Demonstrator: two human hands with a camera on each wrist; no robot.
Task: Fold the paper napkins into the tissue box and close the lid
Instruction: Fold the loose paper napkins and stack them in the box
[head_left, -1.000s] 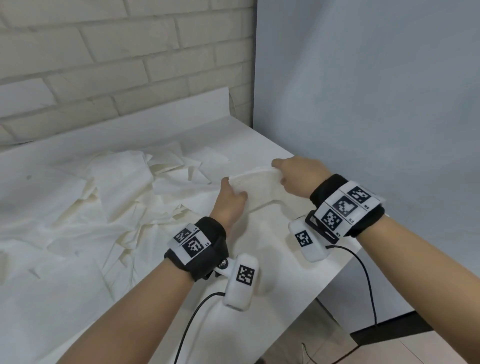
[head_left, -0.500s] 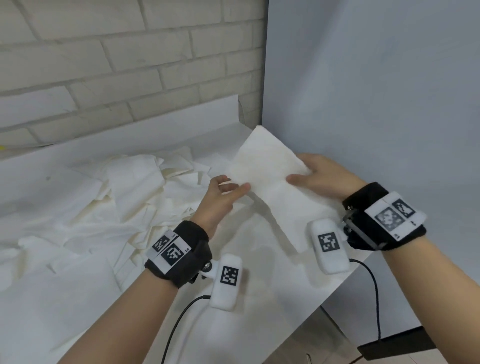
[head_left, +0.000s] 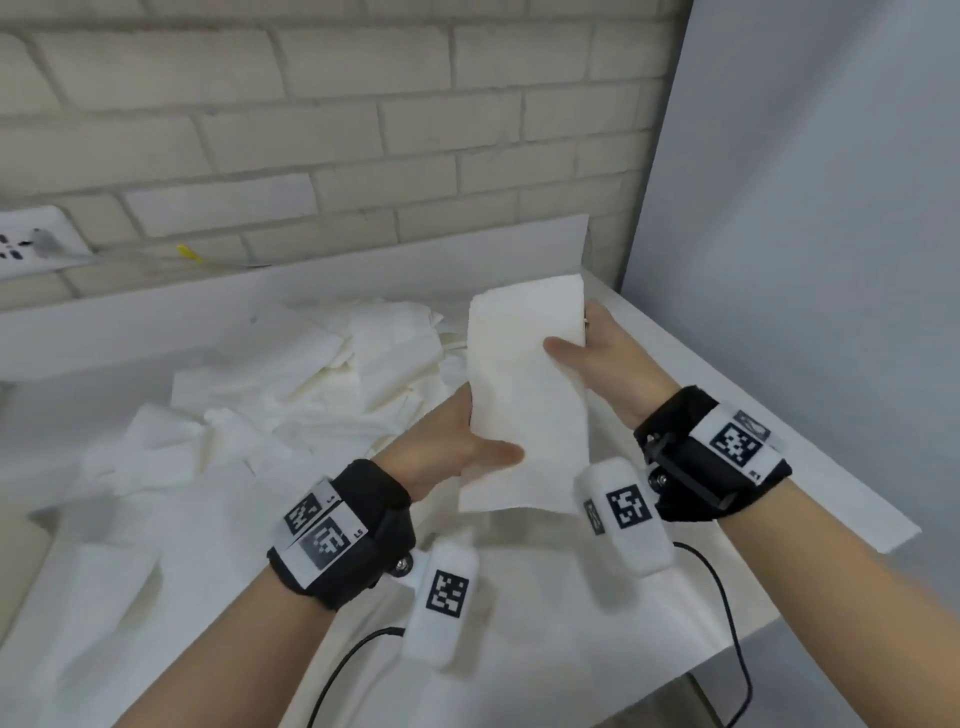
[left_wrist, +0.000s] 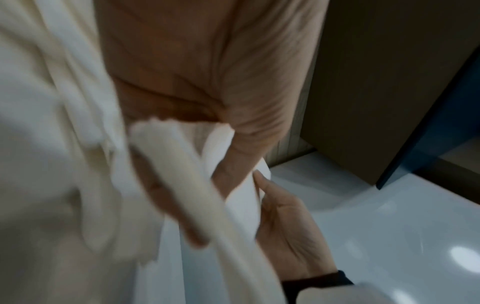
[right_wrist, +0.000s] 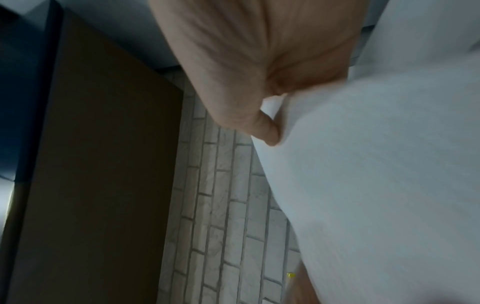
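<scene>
Table (head_left: 644, 332): white; from the head view we see a loose pile (head_left: 291, 395) of napkins on its left.
Napkin (head_left: 524, 395): we hold one folded napkin upright above the table.
Left hand (head_left: 447, 447): thumb in front, gripping the lower left edge.
Right hand (head_left: 608, 358): pinching the upper right edge.
Wrist views: blurred; only they show a dark cabinet (left_wrist: 384, 82) behind.

Bare forearms wear black wrist straps (head_left: 358, 525) with white square-code tags, white coded camera pods (head_left: 631, 519) and black cables (head_left: 727, 613).
</scene>
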